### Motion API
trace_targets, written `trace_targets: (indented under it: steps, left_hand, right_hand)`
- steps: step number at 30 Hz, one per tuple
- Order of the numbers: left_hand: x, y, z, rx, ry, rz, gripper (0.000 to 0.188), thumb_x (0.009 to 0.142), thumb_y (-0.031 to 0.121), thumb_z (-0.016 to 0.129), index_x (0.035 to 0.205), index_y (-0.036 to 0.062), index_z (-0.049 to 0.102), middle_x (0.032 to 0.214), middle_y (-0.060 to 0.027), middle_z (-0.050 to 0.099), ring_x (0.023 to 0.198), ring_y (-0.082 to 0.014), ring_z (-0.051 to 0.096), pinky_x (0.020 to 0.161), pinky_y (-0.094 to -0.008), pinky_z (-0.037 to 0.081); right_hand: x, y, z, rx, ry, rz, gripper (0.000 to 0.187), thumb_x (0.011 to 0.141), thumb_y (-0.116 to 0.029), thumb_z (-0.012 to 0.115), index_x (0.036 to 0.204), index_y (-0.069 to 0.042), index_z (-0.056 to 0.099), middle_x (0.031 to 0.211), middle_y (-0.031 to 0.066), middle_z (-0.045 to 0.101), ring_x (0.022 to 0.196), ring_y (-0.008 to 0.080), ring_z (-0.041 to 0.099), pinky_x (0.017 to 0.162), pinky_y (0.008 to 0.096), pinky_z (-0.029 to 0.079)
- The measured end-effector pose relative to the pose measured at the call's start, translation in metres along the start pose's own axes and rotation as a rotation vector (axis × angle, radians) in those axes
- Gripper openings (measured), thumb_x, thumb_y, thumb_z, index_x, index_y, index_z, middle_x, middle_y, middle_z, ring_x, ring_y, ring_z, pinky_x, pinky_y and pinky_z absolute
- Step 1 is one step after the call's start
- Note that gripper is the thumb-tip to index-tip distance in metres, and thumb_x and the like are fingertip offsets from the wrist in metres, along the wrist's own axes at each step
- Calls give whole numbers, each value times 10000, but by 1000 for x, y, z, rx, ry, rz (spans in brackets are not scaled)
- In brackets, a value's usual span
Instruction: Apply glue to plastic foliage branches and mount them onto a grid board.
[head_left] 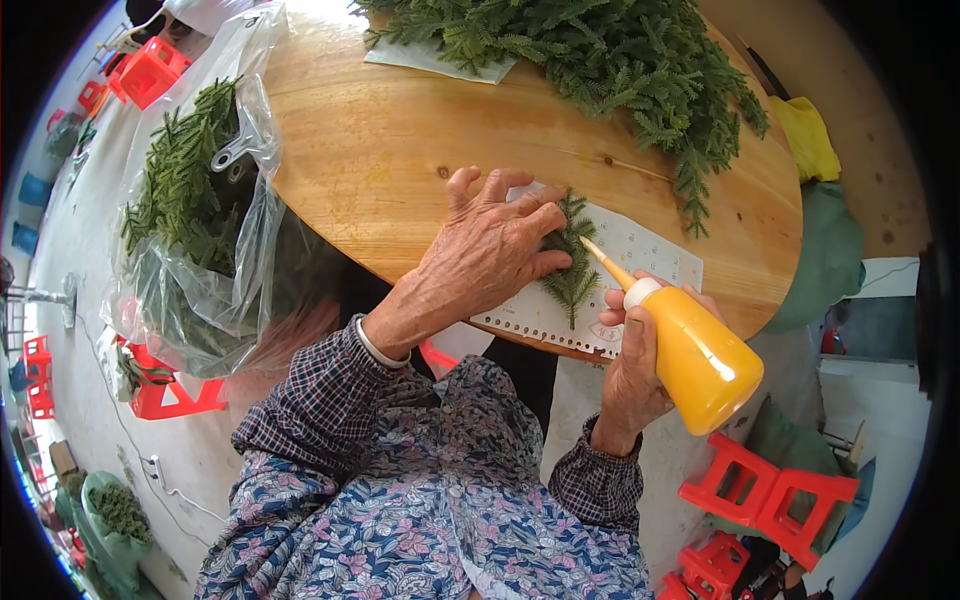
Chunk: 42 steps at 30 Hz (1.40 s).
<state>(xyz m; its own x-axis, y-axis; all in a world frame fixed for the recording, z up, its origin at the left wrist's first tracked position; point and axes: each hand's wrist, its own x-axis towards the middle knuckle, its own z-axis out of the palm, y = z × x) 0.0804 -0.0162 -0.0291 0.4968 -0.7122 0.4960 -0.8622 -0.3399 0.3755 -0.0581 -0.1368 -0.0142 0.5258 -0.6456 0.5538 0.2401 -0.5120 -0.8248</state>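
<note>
On a white calendar sheet [650, 248] at the table's near edge lies a small green artificial fir sprig [571, 280]. My left hand [492, 228] comes at it from the left, thumb and index finger closed on its left side, the other fingers bent above the sheet. In my right hand [640, 365] is a yellow squeeze bottle [705, 355] with a pale collar and a long pointed nozzle. The bottle is tilted, its tip at the right side of the sprig's upper part. Whether the tip touches the needles I cannot tell.
A large heap of green sprigs [610, 60] covers the far side of the round wooden table [370, 150]. Left of the table, a clear plastic bag [215, 300] holds more greenery [190, 190]. Red stools [770, 495] stand at the lower right, and a yellow cloth [806, 140] hangs by the right edge.
</note>
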Motion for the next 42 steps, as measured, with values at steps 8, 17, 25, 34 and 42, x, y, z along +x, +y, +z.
trace_targets:
  steps: [8, 17, 25, 34, 42]
  left_hand:
    - [0, -2, 5, -3, 58, 31, 275, 815, 364, 661, 955, 138, 591, 1223, -2, 594, 1190, -246, 457, 1003, -508, 213]
    - [-3, -3, 5, 12, 25, -9, 283, 846, 402, 637, 976, 152, 603, 1261, 22, 591, 1240, -243, 446, 1047, -494, 179]
    - [-5, -1, 4, 8, 25, -3, 287, 846, 410, 636, 975, 156, 604, 1260, 27, 592, 1239, -245, 448, 1043, -498, 177]
    - [-5, -2, 3, -1, 67, 44, 291, 837, 383, 639, 972, 129, 597, 1213, -3, 592, 1189, -246, 458, 1005, -529, 208]
    - [-7, 0, -1, -30, 59, 50, 339, 788, 391, 672, 956, 103, 610, 1219, -20, 590, 1180, -259, 460, 1006, -535, 204]
  right_hand:
    - [0, -3, -4, -81, -21, -25, 452, 832, 12, 632, 1227, -23, 414, 1044, 213, 616, 717, 253, 658, 602, 275, 547]
    - [-4, -14, -4, -193, -79, -24, 461, 822, 43, 619, 1226, -16, 406, 1038, 206, 614, 713, 243, 658, 620, 278, 554]
    - [-14, -25, -3, -59, 61, 129, 441, 674, -40, 801, 1061, -7, 592, 1065, 86, 569, 872, 211, 585, 802, 308, 482]
    - [-17, -31, -9, -128, 31, 76, 467, 677, -28, 791, 1086, -3, 568, 1066, 88, 567, 876, 209, 583, 805, 315, 481]
    - [-16, -29, -10, 47, 97, 178, 434, 692, -21, 770, 1080, -1, 575, 1059, 89, 567, 871, 211, 585, 809, 321, 482]
